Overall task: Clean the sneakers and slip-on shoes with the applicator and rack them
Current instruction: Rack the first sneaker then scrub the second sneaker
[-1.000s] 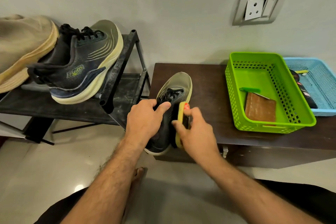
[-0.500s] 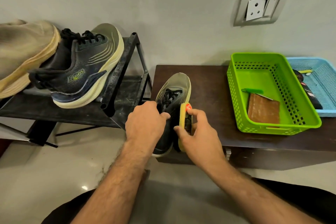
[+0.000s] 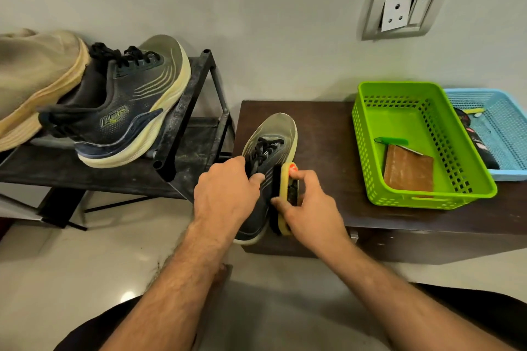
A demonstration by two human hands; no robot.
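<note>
A dark grey sneaker [image 3: 272, 138] with a cream sole lies on the dark wooden table [image 3: 328, 134], its heel over the front edge. My left hand [image 3: 225, 194] grips its left side near the laces. My right hand [image 3: 310, 208] holds a yellow applicator [image 3: 285, 179] with an orange cap, its dark pad pressed against the sneaker's right side. The matching sneaker [image 3: 125, 111] leans on the black shoe rack [image 3: 182, 134] at the left, next to a beige slip-on shoe [image 3: 34, 80].
A green basket [image 3: 456, 179] on the table holds a brown pad and a green item. A blue basket [image 3: 510, 128] with dark items stands to its right. A wall socket [image 3: 399, 10] is above. My legs are below over a pale floor.
The applicator in my right hand has slid slightly along the sneaker's right side. My left hand keeps its hold, thumb shifted a little. The view has tilted slightly.
</note>
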